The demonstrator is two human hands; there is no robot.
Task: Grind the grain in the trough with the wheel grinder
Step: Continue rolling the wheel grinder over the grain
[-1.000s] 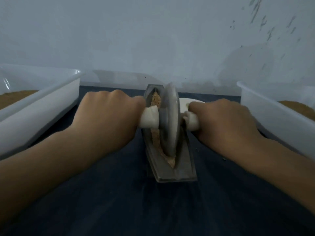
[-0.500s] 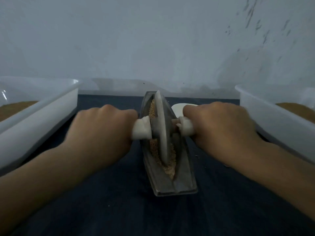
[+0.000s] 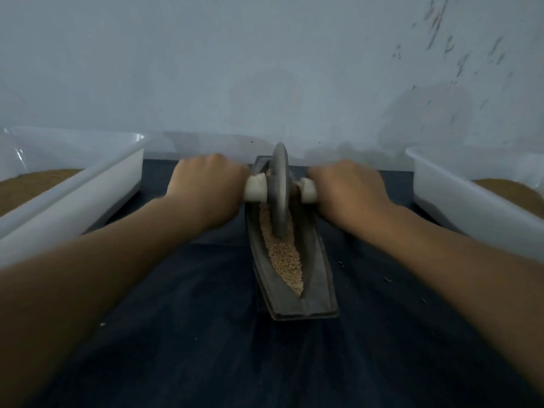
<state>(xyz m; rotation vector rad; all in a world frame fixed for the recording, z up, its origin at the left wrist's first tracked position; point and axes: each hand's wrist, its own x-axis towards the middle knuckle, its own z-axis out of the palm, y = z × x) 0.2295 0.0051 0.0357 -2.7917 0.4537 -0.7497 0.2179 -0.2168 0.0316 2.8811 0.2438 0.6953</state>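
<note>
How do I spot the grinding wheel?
On the dark table between two white tubs lies a long grey trough of grain. The wheel stands upright at its far end, between the left hand and right hand. It's the only round, flat disc, with white handles on each side.

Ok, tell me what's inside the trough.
Pale grain lies along the groove of the trough, and the wheel grinder stands upright in it near the far end, left hand and right hand gripping its handles. Grain under its rim and behind it is covered.

view: head | from: above and behind the trough (image 3: 316,278) | faces: forward and down, toward wall (image 3: 265,69) | range: near
</note>
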